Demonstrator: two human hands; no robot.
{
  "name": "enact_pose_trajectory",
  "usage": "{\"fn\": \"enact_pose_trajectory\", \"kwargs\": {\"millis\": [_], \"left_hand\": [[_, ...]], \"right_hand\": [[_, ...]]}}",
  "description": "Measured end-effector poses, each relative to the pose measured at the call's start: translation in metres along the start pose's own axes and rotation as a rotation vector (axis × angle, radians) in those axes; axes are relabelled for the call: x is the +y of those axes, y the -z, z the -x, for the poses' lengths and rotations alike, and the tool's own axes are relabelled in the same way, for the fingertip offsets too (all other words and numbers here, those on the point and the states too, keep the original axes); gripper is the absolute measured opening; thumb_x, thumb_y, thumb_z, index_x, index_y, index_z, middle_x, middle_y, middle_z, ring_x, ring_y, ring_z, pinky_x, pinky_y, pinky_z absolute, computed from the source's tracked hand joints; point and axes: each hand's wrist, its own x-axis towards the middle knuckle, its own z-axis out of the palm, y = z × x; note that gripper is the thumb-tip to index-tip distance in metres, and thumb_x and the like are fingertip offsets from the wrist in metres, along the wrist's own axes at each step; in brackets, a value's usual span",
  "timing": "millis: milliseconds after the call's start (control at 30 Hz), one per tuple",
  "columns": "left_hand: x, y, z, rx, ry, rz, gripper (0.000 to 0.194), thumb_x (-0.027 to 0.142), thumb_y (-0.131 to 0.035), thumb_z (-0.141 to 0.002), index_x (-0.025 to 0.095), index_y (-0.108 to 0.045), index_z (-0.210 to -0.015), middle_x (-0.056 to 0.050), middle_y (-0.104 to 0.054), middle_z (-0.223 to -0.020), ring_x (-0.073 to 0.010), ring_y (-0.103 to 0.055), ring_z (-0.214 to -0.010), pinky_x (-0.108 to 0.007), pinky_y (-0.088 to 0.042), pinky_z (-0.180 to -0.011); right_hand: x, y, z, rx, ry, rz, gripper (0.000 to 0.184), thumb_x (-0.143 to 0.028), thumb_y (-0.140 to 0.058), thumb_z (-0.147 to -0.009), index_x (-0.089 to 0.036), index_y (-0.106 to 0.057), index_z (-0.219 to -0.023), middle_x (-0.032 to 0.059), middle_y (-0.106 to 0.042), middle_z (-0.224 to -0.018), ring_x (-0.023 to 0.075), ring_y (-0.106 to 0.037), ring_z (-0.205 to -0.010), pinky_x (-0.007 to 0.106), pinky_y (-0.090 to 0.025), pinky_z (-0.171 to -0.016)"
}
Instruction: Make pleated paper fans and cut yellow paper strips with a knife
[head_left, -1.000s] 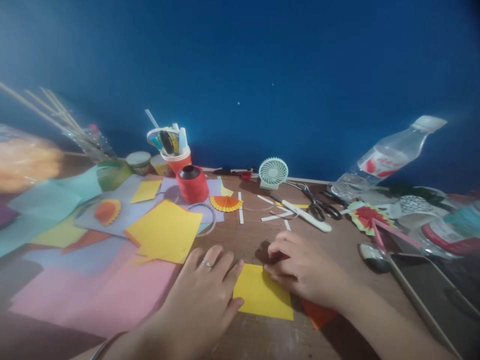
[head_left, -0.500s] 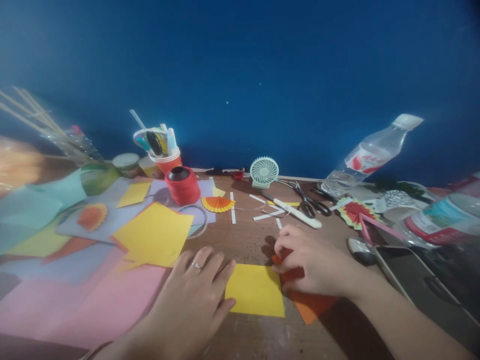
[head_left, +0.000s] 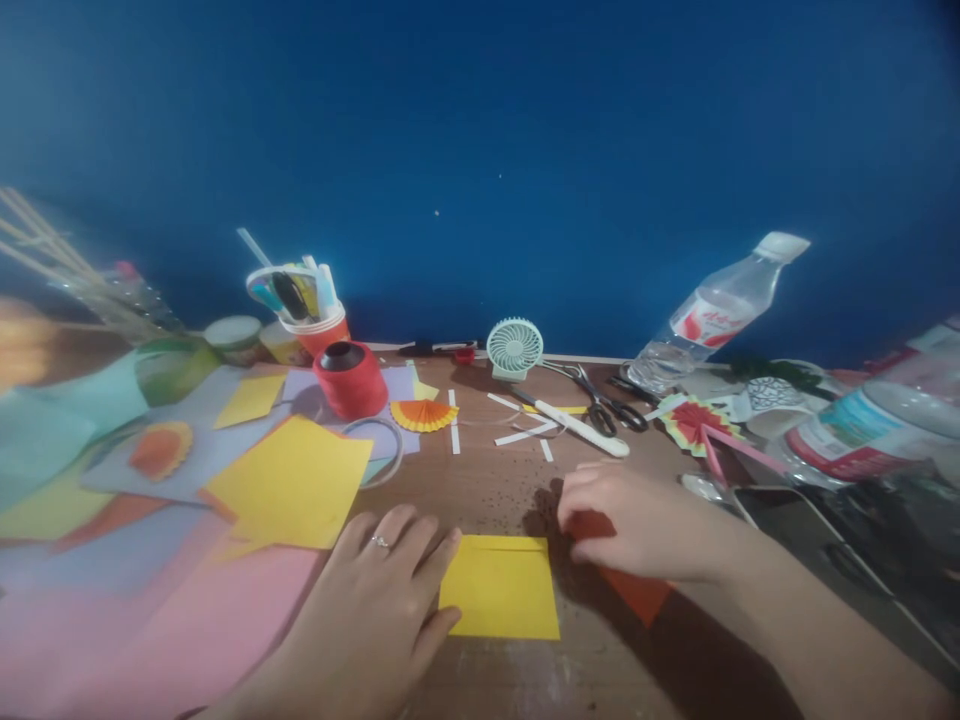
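Note:
A square yellow paper sheet lies on the brown table in front of me, with a narrow crease along its far edge. My left hand rests palm down at its left edge, thumb and forefinger apart and touching the sheet, a ring on one finger. To the right of the sheet, my right hand has its fingers curled round an orange paper sheet. Much of the orange sheet is covered by that hand, and one corner points toward me.
Yellow sheets and pink paper spread to the left. Behind stand a red thread spool, a pen cup and a small fan. A white-handled cutter, scissors, bottles and a phone lie rightward.
My right hand has closed its fingers more and shifted the orange sheet right and away from me. The left hand stays at the yellow sheet. The whole view has shifted slightly.

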Motion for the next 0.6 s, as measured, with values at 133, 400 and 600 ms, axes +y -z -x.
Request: {"fn": "enact_pose_trajectory", "kwargs": {"millis": [133, 400, 600], "left_hand": [[-0.001, 0.004, -0.002, -0.007, 0.003, 0.063, 0.036, 0.036, -0.051, -0.08, 0.026, -0.055, -0.115, -0.005, -0.059, -0.102, -0.0276, -0.047, -0.098, -0.043, -0.031, -0.081], [-0.01, -0.005, -0.007, 0.002, 0.038, 0.319, 0.025, 0.029, -0.054, -0.08, 0.026, -0.052, -0.105, -0.003, -0.053, -0.104, -0.0245, -0.045, -0.099, -0.039, -0.034, -0.081], [-0.013, -0.009, -0.018, -0.005, 0.088, 0.393, 0.002, 0.019, -0.052, -0.081, 0.021, -0.053, -0.081, 0.0, -0.054, -0.088, -0.0214, -0.047, -0.09, -0.036, -0.035, -0.077]], "right_hand": [[-0.021, -0.02, -0.01, 0.152, -0.106, -0.059, 0.008, -0.028, -0.056, -0.08, -0.024, -0.062, -0.081, -0.0006, -0.06, -0.085, 0.0158, -0.052, -0.082, 0.027, -0.036, -0.066], [-0.033, -0.038, -0.016, 0.14, -0.174, -0.115, 0.015, -0.007, -0.053, -0.072, -0.019, -0.051, -0.063, -0.002, -0.056, -0.073, 0.0129, -0.05, -0.073, 0.023, -0.033, -0.059], [-0.034, -0.038, -0.014, 0.127, -0.171, -0.095, 0.012, -0.01, -0.05, -0.076, -0.02, -0.051, -0.072, -0.0015, -0.058, -0.076, 0.0147, -0.05, -0.074, 0.025, -0.033, -0.061]]}}
